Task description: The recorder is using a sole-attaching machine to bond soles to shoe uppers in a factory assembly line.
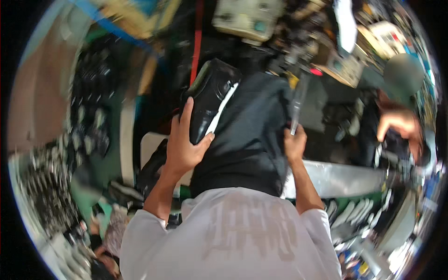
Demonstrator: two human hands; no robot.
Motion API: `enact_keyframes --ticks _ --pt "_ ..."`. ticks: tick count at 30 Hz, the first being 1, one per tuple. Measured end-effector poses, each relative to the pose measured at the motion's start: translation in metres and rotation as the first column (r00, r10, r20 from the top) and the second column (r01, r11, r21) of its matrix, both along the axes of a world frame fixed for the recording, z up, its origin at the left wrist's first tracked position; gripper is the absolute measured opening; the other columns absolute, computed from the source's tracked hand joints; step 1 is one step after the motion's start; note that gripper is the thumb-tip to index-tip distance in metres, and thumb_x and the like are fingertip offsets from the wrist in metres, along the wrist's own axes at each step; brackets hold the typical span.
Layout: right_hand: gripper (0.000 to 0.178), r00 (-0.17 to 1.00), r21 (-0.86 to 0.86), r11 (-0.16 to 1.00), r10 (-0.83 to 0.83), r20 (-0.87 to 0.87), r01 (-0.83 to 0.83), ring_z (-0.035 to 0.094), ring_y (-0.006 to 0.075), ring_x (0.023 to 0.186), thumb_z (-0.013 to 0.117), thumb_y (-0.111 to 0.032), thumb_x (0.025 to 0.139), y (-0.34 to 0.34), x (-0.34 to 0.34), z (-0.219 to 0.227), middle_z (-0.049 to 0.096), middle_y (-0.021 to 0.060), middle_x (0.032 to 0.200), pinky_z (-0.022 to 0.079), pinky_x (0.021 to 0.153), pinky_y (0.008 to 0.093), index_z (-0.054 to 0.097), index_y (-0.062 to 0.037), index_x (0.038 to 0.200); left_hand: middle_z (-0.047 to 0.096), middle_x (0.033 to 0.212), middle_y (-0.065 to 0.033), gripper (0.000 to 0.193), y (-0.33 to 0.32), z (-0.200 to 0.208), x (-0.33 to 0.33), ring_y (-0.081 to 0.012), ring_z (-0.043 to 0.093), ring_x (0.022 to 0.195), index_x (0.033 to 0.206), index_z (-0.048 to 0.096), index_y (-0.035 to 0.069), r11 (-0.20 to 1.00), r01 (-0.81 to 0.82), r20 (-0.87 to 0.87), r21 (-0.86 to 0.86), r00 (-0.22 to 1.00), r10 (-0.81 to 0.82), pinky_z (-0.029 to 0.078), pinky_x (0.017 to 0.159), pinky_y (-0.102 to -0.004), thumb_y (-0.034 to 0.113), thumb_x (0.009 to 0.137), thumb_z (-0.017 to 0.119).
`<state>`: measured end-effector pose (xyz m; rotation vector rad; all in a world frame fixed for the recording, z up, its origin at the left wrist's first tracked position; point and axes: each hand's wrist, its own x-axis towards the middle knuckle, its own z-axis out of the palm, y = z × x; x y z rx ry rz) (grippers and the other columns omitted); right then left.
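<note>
My left hand (184, 147) is wrapped round a shiny black shoe (203, 114), thumb on one side and fingers on the other. A white strip runs along the shoe's right side. The shoe is held above my left thigh, toe pointing away from me. Closed on the lower end of a long, thin, greyish tool (297, 105) is my right hand (295, 142), beside my right knee. The tool points up and away from me; motion blur hides its exact kind. My black trousers (247, 135) lie between the two hands.
Cream machine boxes (249, 18) stand ahead on a cluttered bench. At right, another person's hand (399, 123) works near dark items. Racks of shoes (91, 126) line the left side. A metal tray edge (340, 179) lies right of my forearm. Another person sits behind at lower left.
</note>
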<state>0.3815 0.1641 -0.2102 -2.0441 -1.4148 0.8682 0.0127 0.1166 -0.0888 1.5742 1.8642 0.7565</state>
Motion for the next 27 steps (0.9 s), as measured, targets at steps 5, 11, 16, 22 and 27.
enact_keyframes --ticks 5,11,16,22,27 --pt "0.022 0.984 0.065 0.998 0.02 -0.174 -0.008 0.059 0.0158 0.075 0.071 -0.011 0.093 0.009 0.044 -0.032 0.067 0.0013 0.089 0.049 0.069 0.0328 0.072 0.0005 0.112 0.049 0.166 -0.0269 0.101 -0.06 -0.03 -0.123 -0.0345 0.052 0.15 0.174 0.03 0.013 0.93 -0.366 -0.026 0.038 0.93 0.367 0.04 0.123 -0.0443 0.016 0.091 0.086" --pt "0.015 0.864 -0.2 0.979 -0.132 -0.487 0.037 0.043 0.0059 0.054 0.069 -0.01 0.095 0.031 0.032 -0.026 0.055 -0.0057 0.077 0.032 0.048 0.0265 0.068 -0.0085 0.11 0.067 0.146 -0.0234 0.096 -0.241 -0.071 -0.277 -0.0246 0.067 0.125 0.17 0.033 0.001 0.585 -0.809 -0.056 -0.049 0.587 0.807 0.052 0.108 -0.0355 0.019 0.092 0.087" --pt "0.014 0.884 -0.187 0.978 -0.163 -0.439 0.088 0.044 0.006 0.052 0.068 -0.009 0.096 0.028 0.025 -0.012 0.057 -0.0049 0.076 0.033 0.047 0.0269 0.068 -0.0068 0.111 0.067 0.144 -0.0234 0.092 -0.319 -0.104 -0.313 -0.0268 0.065 0.129 0.163 0.041 -0.008 0.478 -0.854 -0.182 -0.205 0.513 0.839 0.049 0.111 -0.0355 0.03 0.092 0.086" --pt "0.027 0.971 -0.138 0.965 -0.233 -0.063 0.223 0.056 0.0105 0.06 0.078 -0.022 0.098 0.002 0.048 -0.037 0.066 0.0018 0.076 0.046 0.054 0.0318 0.076 -0.0009 0.116 0.076 0.116 -0.0255 0.061 -0.427 -0.139 -0.407 -0.0448 0.071 0.111 0.127 0.069 -0.006 0.551 -0.595 -0.582 -0.585 0.781 0.226 0.055 0.097 -0.0526 0.048 0.101 0.072" --pt "0.051 0.862 -0.09 0.857 -0.504 0.056 0.507 0.067 0.0238 0.075 0.079 -0.025 0.091 -0.118 0.141 -0.094 0.071 0.0135 0.086 0.058 0.071 0.0449 0.063 0.01 0.124 0.064 0.147 -0.0288 0.06 -0.279 -0.12 -0.366 -0.0472 0.065 0.125 0.146 0.061 -0.008 0.548 -0.576 -0.723 -0.607 0.686 -0.079 0.055 0.105 -0.0556 0.042 0.111 0.059"
